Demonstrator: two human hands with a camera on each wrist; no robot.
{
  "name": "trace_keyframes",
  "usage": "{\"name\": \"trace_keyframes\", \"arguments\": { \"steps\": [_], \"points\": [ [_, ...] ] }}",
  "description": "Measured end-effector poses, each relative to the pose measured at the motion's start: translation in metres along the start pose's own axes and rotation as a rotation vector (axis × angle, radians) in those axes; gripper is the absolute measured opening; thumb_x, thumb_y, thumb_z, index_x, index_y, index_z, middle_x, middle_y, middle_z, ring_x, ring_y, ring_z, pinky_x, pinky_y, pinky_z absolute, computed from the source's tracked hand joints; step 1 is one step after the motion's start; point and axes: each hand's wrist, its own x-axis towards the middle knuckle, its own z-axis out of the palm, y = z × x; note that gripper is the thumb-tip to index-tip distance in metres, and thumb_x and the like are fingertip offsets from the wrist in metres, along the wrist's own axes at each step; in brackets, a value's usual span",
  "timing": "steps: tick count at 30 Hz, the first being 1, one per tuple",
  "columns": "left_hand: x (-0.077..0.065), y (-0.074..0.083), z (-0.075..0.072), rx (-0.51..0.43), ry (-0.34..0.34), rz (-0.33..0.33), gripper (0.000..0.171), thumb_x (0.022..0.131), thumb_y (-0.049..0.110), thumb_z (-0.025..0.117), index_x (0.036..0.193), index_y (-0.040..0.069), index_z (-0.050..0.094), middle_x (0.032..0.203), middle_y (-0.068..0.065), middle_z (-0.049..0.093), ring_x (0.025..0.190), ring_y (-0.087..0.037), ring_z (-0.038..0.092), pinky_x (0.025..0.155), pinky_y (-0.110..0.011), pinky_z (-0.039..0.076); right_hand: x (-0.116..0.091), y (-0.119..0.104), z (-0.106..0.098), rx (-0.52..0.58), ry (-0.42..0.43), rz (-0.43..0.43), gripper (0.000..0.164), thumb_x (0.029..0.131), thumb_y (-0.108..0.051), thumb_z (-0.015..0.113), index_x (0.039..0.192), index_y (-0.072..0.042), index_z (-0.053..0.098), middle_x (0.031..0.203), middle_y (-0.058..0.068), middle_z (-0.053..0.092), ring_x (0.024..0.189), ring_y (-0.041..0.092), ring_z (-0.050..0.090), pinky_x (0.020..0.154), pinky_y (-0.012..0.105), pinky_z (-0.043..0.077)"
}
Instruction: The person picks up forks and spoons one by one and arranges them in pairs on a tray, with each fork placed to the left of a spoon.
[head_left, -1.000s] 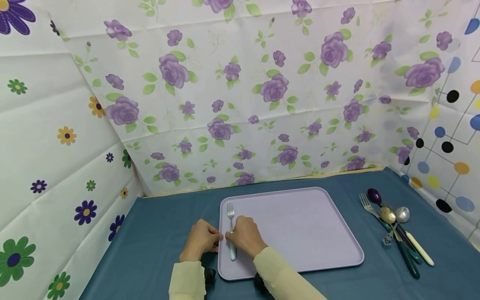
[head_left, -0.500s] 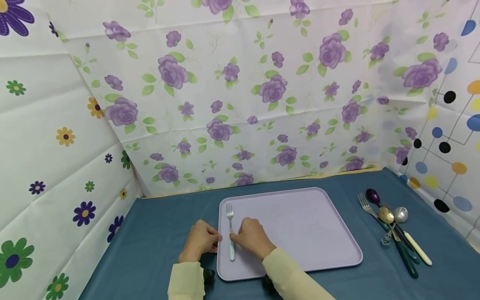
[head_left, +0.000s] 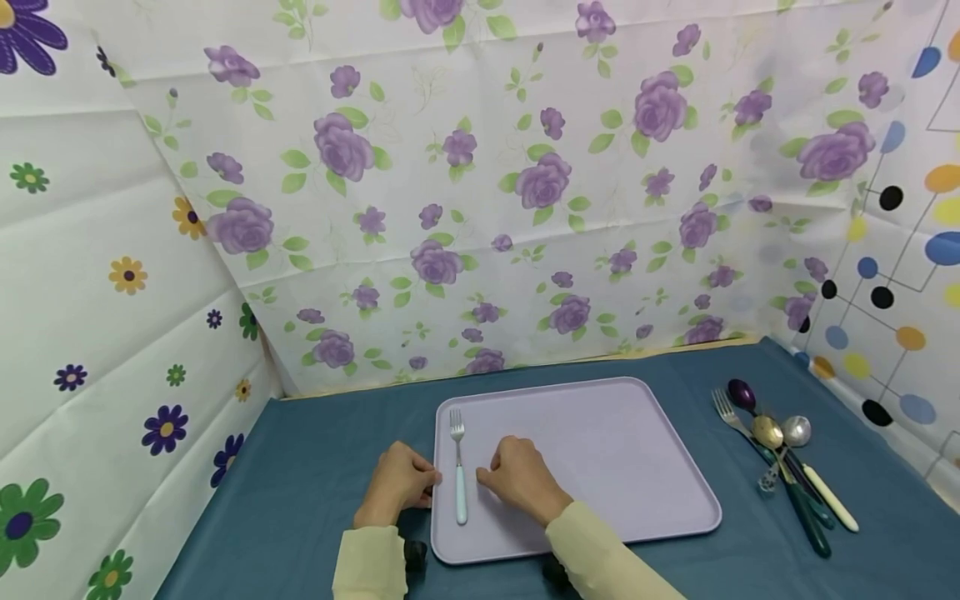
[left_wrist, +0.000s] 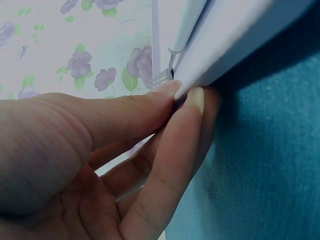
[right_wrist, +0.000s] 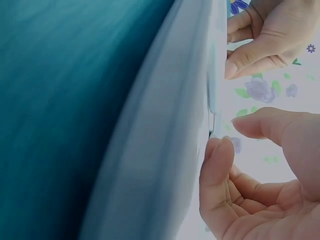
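Note:
A light purple tray [head_left: 600, 467] lies on the dark blue cloth. Along its left side rests a fork [head_left: 461, 492] with a pale blue handle, tines pointing to the far edge. My left hand [head_left: 397, 483] pinches the tray's left rim; in the left wrist view the thumb is on top and fingertips are beneath. Over the tray, just right of the fork, hovers my right hand [head_left: 523, 479]. Its fingers are loosely curled and the thumb stands apart from them in the right wrist view, with nothing between.
To the right of the tray lies a crossed pile of cutlery: a fork [head_left: 726, 408], a purple spoon [head_left: 741, 393], a gold-coloured spoon [head_left: 767, 431], a silver spoon [head_left: 797, 430] and a cream handle [head_left: 828, 497]. Flowered sheets [head_left: 450, 208] rise behind and at the sides.
My right hand has come away from the fork and shifted right over the tray. The fork stays where it was. My left hand keeps its hold on the rim.

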Motion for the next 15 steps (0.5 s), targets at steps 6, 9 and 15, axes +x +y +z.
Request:
{"name": "trace_keyframes", "arguments": {
  "steps": [6,9,15],
  "points": [
    [-0.001,0.000,-0.001,0.009,-0.001,-0.015,0.004,0.081,0.002,0.073,0.081,0.000,0.076,0.069,-0.009,0.067,0.053,-0.016,0.062,0.050,-0.030,0.058,-0.003,0.007,-0.006,0.009,0.016,-0.039,0.043,0.080,-0.017,0.072,0.046,-0.015,0.047,0.039,-0.010,0.034,0.034,0.002,0.031,0.035,0.019,0.024],
    [0.000,0.000,-0.001,0.007,-0.003,-0.023,0.004,0.081,0.002,0.073,0.081,0.000,0.076,0.069,-0.009,0.067,0.053,-0.016,0.062,0.050,-0.030,0.058,-0.005,0.010,-0.010,0.008,0.021,-0.049,0.045,0.081,-0.017,0.071,0.045,-0.016,0.044,0.039,-0.010,0.031,0.034,0.002,0.029,0.036,0.019,0.022],
    [0.001,0.000,0.000,-0.001,-0.002,-0.010,0.004,0.081,0.002,0.073,0.080,0.001,0.076,0.070,-0.009,0.068,0.053,-0.016,0.063,0.050,-0.031,0.058,-0.007,0.016,-0.020,-0.009,0.045,-0.067,0.037,0.080,-0.016,0.072,0.050,-0.012,0.050,0.043,-0.008,0.036,0.037,0.004,0.032,0.038,0.020,0.026]
  ]
}}
